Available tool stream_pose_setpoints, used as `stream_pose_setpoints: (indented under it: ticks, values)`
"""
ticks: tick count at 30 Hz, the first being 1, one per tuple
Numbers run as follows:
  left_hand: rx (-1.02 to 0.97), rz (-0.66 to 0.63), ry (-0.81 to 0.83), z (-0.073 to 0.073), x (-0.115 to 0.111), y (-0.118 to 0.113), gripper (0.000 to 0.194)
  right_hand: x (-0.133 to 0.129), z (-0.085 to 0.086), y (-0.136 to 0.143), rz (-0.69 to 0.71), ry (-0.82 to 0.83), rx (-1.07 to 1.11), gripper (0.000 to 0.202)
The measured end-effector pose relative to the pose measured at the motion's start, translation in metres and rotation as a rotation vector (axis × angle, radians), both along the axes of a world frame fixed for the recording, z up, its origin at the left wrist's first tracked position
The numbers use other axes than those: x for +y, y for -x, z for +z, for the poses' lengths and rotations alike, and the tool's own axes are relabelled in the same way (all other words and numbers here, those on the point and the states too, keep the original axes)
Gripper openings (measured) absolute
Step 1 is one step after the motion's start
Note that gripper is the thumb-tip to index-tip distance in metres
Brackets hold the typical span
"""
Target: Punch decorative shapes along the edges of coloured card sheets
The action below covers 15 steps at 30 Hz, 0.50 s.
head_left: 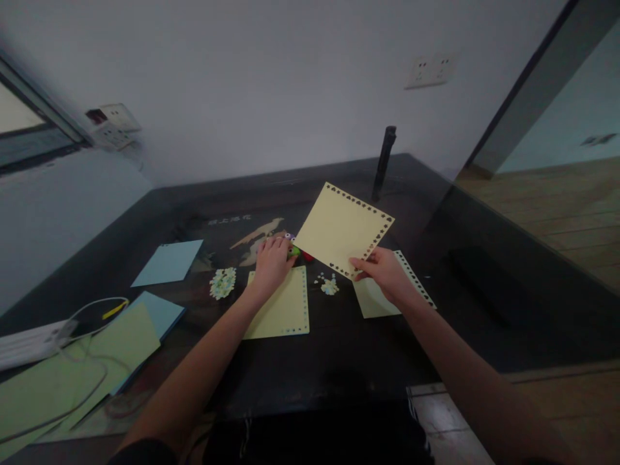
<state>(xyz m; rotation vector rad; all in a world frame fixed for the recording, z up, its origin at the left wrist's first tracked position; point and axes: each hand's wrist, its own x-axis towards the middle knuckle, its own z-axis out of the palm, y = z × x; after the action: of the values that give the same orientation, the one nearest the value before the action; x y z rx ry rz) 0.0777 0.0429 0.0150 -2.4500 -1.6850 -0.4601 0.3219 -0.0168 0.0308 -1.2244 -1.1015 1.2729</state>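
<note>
Between near and far tabletop (334, 361) edges, right hand (388, 270) clamps raised punched sheet (343, 229) by its edge, likely keeping the face clear; left hand (272, 259) at coloured items (294, 250), can't tell if gripping

Clock centred on flat pale-yellow, hole-edged paper sheet (285, 310), 12 wallward. Passable lane at 6: bare glossy black tabletop (300, 368). Obstacles: small red, green and purple craft pieces (295, 250) just past 12; raised pale-yellow square sheet (341, 229), between 1 and 2; upright black rod (385, 158) beyond. Low pale paper-bit heap (223, 283) near 10; smaller heap (330, 286) between 2 and 3.
</note>
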Motion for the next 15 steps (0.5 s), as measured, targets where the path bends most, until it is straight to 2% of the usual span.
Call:
stream_pose_setpoints:
  ticks: [3, 6, 9, 11, 15]
  values:
    - [-0.189, 0.005, 0.052, 0.008, -0.010, 0.004, 0.020, -0.001, 0.001, 0.001, 0.006, 0.006, 0.016, 0.032]
    - [-0.591, -0.049, 0.202, 0.010, -0.023, 0.004, 0.030, -0.002, 0.001, 0.002, 0.025, 0.013, 0.030, 0.032]
    - [-0.983, -0.109, 0.429, 0.010, -0.041, -0.003, 0.046, -0.003, 0.001, 0.004, 0.044, 0.022, 0.024, 0.031]
    - [-1.148, -0.116, 0.619, 0.011, -0.054, -0.009, 0.052, -0.004, 0.001, 0.006, 0.057, 0.034, 0.034, 0.030]
    - [-1.353, -0.165, 0.919, 0.011, -0.075, -0.019, 0.036, -0.005, 0.002, 0.010, 0.084, 0.078, 0.099, 0.030]
